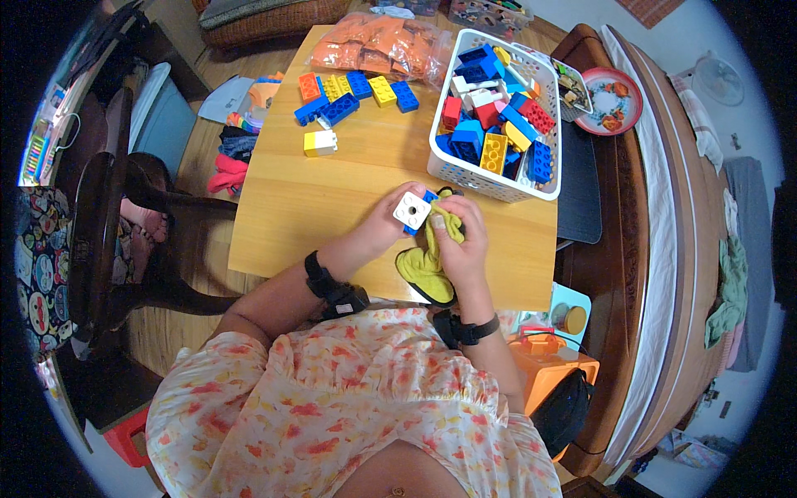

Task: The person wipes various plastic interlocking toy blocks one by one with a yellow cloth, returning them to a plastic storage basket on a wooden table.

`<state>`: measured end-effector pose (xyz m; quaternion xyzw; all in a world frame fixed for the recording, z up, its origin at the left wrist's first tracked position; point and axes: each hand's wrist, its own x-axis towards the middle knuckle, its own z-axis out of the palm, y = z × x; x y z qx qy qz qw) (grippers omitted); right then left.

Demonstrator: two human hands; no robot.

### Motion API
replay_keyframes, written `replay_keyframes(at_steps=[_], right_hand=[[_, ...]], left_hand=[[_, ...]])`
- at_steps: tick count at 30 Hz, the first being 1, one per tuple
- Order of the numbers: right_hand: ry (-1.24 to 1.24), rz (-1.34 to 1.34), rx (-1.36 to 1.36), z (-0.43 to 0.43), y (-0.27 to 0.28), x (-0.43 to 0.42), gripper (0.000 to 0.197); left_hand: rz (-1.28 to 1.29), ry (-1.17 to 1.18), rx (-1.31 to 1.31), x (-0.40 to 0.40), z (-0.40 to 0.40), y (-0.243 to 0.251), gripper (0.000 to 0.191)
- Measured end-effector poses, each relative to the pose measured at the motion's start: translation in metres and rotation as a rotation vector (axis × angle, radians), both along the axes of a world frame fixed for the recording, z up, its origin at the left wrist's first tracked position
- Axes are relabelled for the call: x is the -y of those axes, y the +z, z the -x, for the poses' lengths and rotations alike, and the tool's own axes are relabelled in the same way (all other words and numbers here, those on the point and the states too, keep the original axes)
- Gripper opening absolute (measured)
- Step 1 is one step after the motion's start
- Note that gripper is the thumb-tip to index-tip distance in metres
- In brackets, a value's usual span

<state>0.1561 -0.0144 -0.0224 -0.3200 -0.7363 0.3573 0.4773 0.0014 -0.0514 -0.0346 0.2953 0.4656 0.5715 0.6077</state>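
Note:
My left hand [393, 219] grips a white toy building brick [412, 210] with round studs and a hole at its centre, turned towards me. Blue parts show along the white brick's edges; whether they are joined to it I cannot tell. My right hand [464, 233] is closed on a yellow-green cloth [429, 267] with a dark edge. The cloth's upper part lies against the bricks, and its lower end hangs down by the table's front edge. Behind both hands stands a white perforated plastic basket [479, 182] full of coloured building bricks.
On the wooden table [292, 218] lie several loose blue, yellow and orange bricks [341, 109]. Nearer sits a yellow and white brick [320, 143]. A clear bag of orange packets [380, 46] rests at the back. A floral enamel tray [608, 101] is beyond the basket, and a dark chair [106, 211] stands left.

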Motion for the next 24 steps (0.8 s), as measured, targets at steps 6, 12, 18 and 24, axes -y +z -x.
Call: replay_keyframes(at_steps=[6,12,18,24], right_hand=[[0.154,-0.031,0.111,0.004,0.008,0.008,0.043],[0.126,-0.054,0.116,0.009,0.002,0.005,0.044],[0.051,-0.146,0.081,0.005,-0.003,0.005,0.034],[-0.076,-0.092,0.05,0.001,-0.006,0.002,0.031]], left_hand=[[-0.003,0.136,0.113,-0.006,0.014,-0.027,0.039],[-0.187,0.112,0.238,-0.009,0.009,-0.013,0.05],[-0.27,0.225,0.42,-0.011,0.013,-0.012,0.045],[-0.171,0.088,0.382,-0.006,0.015,-0.009,0.033]])
